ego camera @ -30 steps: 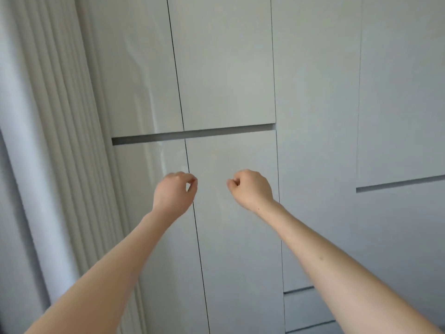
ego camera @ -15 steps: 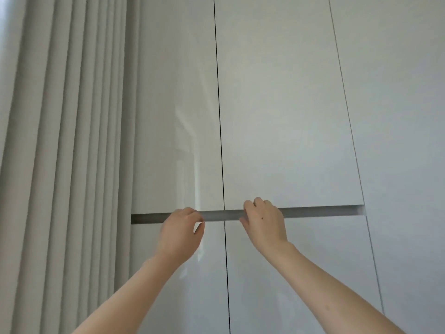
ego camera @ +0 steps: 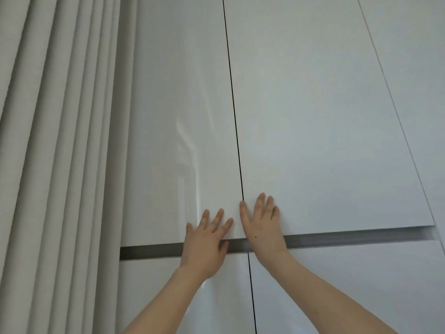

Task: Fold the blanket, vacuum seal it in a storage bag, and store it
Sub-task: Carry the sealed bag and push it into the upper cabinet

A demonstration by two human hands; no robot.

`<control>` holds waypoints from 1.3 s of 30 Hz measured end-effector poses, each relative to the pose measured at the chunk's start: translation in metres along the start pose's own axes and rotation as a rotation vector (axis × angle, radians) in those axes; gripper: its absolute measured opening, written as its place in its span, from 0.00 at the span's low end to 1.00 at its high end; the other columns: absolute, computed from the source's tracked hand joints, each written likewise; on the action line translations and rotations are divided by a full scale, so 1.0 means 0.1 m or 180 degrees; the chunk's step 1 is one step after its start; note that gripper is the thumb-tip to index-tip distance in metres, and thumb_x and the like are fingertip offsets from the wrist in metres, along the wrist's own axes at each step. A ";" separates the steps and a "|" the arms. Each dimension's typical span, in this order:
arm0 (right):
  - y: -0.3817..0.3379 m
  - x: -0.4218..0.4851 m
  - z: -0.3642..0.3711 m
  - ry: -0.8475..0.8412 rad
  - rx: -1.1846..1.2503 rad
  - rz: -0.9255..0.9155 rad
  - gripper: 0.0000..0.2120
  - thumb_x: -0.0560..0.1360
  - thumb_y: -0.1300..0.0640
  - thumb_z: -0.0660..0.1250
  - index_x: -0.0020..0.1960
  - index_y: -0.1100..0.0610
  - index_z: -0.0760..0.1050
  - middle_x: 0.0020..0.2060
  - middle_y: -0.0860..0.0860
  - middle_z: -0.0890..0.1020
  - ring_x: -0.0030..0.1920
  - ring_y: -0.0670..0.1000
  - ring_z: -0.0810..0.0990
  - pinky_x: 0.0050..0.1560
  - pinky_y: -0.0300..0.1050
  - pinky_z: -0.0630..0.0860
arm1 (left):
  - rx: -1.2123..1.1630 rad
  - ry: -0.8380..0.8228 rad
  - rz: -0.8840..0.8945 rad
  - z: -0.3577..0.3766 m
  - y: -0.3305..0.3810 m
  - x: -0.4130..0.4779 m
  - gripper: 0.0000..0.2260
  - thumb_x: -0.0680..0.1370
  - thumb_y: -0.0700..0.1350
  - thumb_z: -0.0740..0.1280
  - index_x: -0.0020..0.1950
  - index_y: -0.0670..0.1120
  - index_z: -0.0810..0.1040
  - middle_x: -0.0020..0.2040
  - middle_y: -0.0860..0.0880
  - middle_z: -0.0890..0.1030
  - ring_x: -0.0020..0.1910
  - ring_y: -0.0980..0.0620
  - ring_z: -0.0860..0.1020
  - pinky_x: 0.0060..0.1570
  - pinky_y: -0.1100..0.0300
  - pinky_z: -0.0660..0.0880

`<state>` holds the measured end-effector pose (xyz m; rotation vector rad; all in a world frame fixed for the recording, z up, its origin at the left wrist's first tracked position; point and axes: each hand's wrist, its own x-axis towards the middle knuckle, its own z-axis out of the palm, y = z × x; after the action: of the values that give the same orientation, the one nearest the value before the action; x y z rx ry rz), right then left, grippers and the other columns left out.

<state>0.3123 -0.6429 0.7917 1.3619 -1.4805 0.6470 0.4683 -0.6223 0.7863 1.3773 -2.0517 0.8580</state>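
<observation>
I face a white glossy wardrobe. Its upper left door (ego camera: 178, 116) and upper right door (ego camera: 313, 116) are shut and meet at a thin dark seam. My left hand (ego camera: 204, 242) lies flat with fingers spread on the bottom of the left door. Just right of the seam, my right hand (ego camera: 262, 227) presses flat on the right door. Both palms cover part of the dark handle groove (ego camera: 349, 238) under the doors. No blanket or storage bag is in view.
Pale pleated curtains (ego camera: 60, 165) hang down the left side, close to the wardrobe's edge. Below the groove are the lower doors (ego camera: 337, 285). A further wardrobe panel (ego camera: 414, 68) stands at the right.
My hands rose from the lower doors to the groove, then opened flat against the upper doors. The view tilted upward.
</observation>
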 end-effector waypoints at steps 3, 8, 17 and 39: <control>0.06 -0.03 0.03 -0.0051 -0.0299 -0.0193 0.38 0.54 0.58 0.81 0.63 0.61 0.76 0.58 0.75 0.72 0.55 0.75 0.75 0.50 0.64 0.77 | -0.0124 0.0065 0.0079 0.08 -0.10 0.00 0.25 0.81 0.53 0.52 0.75 0.60 0.45 0.71 0.60 0.35 0.76 0.50 0.40 0.72 0.44 0.50; 0.12 -0.19 -0.20 0.0199 -0.0074 -0.0258 0.36 0.58 0.61 0.79 0.61 0.65 0.67 0.54 0.72 0.77 0.52 0.71 0.79 0.46 0.60 0.80 | -0.1463 0.0429 -0.0214 -0.15 0.07 -0.01 0.22 0.81 0.54 0.54 0.74 0.60 0.54 0.74 0.57 0.60 0.73 0.50 0.59 0.70 0.51 0.59; 0.94 -1.14 -1.43 0.1836 0.1197 -0.0260 0.27 0.65 0.63 0.68 0.63 0.66 0.66 0.58 0.69 0.76 0.58 0.66 0.77 0.53 0.55 0.79 | -0.6117 -0.0482 0.0459 -1.50 1.07 -0.19 0.18 0.82 0.54 0.51 0.67 0.49 0.72 0.60 0.53 0.79 0.58 0.53 0.78 0.61 0.51 0.73; 3.79 -2.46 -2.76 0.1627 0.0939 0.2620 0.18 0.73 0.67 0.65 0.62 0.60 0.71 0.58 0.55 0.78 0.59 0.58 0.76 0.55 0.52 0.70 | -0.2571 0.0502 0.0954 -2.07 3.14 -0.36 0.13 0.79 0.54 0.59 0.60 0.56 0.78 0.55 0.55 0.81 0.52 0.52 0.77 0.52 0.58 0.72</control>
<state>0.0089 -0.2107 0.7596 0.6452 -1.5125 1.6495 0.2020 -0.3576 0.8300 0.5565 -2.1393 0.1663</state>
